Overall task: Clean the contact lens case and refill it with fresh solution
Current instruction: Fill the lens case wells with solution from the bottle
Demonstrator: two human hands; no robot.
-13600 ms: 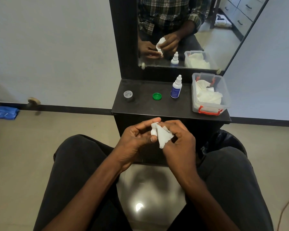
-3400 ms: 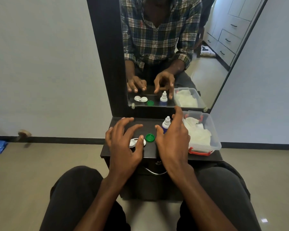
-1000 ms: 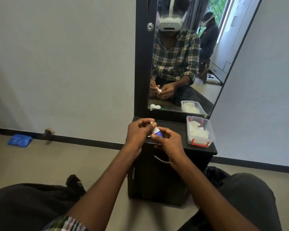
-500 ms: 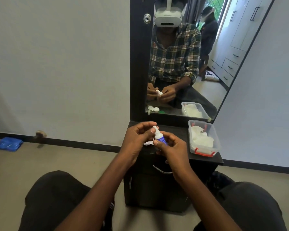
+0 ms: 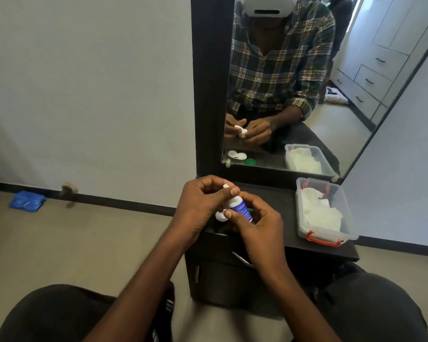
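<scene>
A small white solution bottle (image 5: 240,208) with a blue label is held tilted above the dark dresser top (image 5: 277,206). My right hand (image 5: 255,222) is wrapped around its body. My left hand (image 5: 203,203) pinches the white cap (image 5: 226,186) at the bottle's tip. The white contact lens case (image 5: 220,215) lies on the dresser just behind my hands and is mostly hidden by them. A sliver of a green lid (image 5: 250,209) shows behind the bottle. The mirror (image 5: 307,82) reflects the case and the lid.
A clear plastic box (image 5: 329,236) with red latches holds white tissues on the right of the dresser. The dresser has a drawer handle (image 5: 242,258) in front. My knees frame the bottom. A blue cloth (image 5: 27,200) lies on the floor at left.
The camera has tilted down a little and the view has come closer. Both hands keep hold of the bottle, my left fingers still at its cap.
</scene>
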